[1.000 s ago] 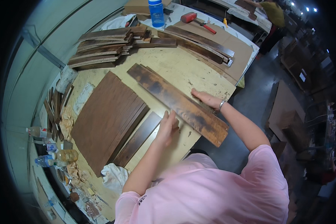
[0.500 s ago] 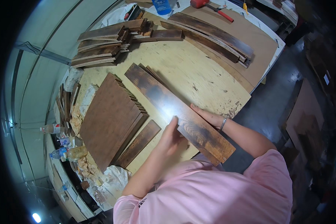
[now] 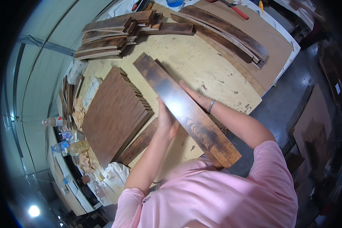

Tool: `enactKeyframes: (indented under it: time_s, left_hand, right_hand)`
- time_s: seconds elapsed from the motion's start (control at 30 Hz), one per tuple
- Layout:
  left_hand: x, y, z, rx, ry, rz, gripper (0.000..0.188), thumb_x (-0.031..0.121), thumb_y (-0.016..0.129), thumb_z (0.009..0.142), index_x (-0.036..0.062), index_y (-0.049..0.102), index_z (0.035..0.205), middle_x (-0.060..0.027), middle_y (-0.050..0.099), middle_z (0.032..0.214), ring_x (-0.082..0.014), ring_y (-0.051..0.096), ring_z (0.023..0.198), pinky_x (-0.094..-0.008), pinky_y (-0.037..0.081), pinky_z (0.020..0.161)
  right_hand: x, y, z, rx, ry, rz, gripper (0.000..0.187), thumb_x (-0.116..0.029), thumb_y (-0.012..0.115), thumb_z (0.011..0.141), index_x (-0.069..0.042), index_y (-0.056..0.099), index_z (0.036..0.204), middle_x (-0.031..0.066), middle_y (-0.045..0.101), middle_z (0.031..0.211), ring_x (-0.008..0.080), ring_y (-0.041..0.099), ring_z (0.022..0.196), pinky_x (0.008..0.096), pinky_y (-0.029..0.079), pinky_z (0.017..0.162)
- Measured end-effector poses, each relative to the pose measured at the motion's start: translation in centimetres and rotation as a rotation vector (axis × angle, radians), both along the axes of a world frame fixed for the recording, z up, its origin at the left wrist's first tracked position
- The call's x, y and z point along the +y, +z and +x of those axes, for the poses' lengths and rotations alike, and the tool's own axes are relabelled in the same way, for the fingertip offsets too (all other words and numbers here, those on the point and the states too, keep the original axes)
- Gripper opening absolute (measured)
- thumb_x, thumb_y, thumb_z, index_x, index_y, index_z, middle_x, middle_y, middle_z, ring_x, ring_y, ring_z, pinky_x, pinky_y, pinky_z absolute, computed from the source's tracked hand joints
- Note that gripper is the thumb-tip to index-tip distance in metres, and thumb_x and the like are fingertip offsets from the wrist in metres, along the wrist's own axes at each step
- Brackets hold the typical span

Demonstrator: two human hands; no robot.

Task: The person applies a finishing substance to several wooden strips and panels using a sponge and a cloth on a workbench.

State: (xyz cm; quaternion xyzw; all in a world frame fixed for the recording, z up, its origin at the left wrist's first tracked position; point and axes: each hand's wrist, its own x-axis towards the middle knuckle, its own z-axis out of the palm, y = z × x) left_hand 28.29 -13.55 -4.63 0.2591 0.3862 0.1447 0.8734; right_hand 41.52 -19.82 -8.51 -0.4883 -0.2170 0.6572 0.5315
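A long brown wood plank (image 3: 178, 104), dark-mottled and glossy, slants from the middle of the table toward my body. My left hand (image 3: 167, 119) grips its left edge, and my right hand (image 3: 195, 95) its right edge, with a metal bracelet on that wrist. Most of the fingers are hidden under the wood. Another plank's edge shows beneath the plank at its far end. Left of my left hand lies a block of reddish-brown boards (image 3: 116, 114) packed side by side. Between that block and my left forearm is a short plank (image 3: 138, 146), partly covered by the arm.
Stacked planks (image 3: 106, 40) lie at the far left of the pale plywood tabletop (image 3: 212, 57), more planks (image 3: 226, 34) at the far right. Beyond are a red-handled tool (image 3: 237, 10) and a blue container (image 3: 174, 3). Bottles (image 3: 78, 147) and crumpled cloth (image 3: 116, 176) line the left side.
Both hands have slid farther along the plank, away from my body. The plank's far end sits slightly higher in view, and the whole view has shifted a little.
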Motion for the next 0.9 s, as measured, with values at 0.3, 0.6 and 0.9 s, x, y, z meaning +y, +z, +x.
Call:
enactKeyframes:
  time_s: [0.3, 0.6, 0.9]
  left_hand:
    - [1.4, -0.6, -1.7, 0.125, -0.22, 0.23, 0.08, 0.064, 0.028, 0.096, 0.0017, 0.026, 0.146, -0.0152, 0.033, 0.148, -0.0265, 0.033, 0.136, -0.0446, 0.026, 0.111]
    - [7.6, 3.2, -23.0, 0.409, 0.021, 1.128, 0.03, 0.015, 0.059, 0.093, -0.0037, 0.061, 0.117, -0.0087, 0.065, 0.111, -0.0171, 0.06, 0.105, -0.0292, 0.043, 0.095]
    - [7.8, -1.6, -40.9, 1.243, -0.04, 1.8, 0.038, 0.014, 0.068, 0.079, 0.0028, 0.062, 0.115, -0.0181, 0.057, 0.12, -0.0356, 0.052, 0.113, -0.0421, 0.042, 0.095]
  right_hand:
    - [0.2, -0.8, 2.1, -0.156, -0.071, -0.03, 0.082, -0.068, 0.03, 0.093, -0.004, 0.036, 0.144, 0.0161, 0.039, 0.144, 0.0212, 0.039, 0.132, 0.0307, 0.035, 0.108]
    - [1.7, 15.7, -4.2, -0.944, 0.142, 0.366, 0.051, -0.037, 0.056, 0.092, 0.003, 0.056, 0.124, 0.0156, 0.061, 0.12, 0.025, 0.058, 0.109, 0.0326, 0.043, 0.097]
    - [6.1, 5.6, -24.8, -1.489, 0.716, 0.313, 0.05, -0.02, 0.071, 0.076, 0.003, 0.055, 0.117, 0.0205, 0.051, 0.132, 0.0345, 0.049, 0.121, 0.0413, 0.041, 0.101]
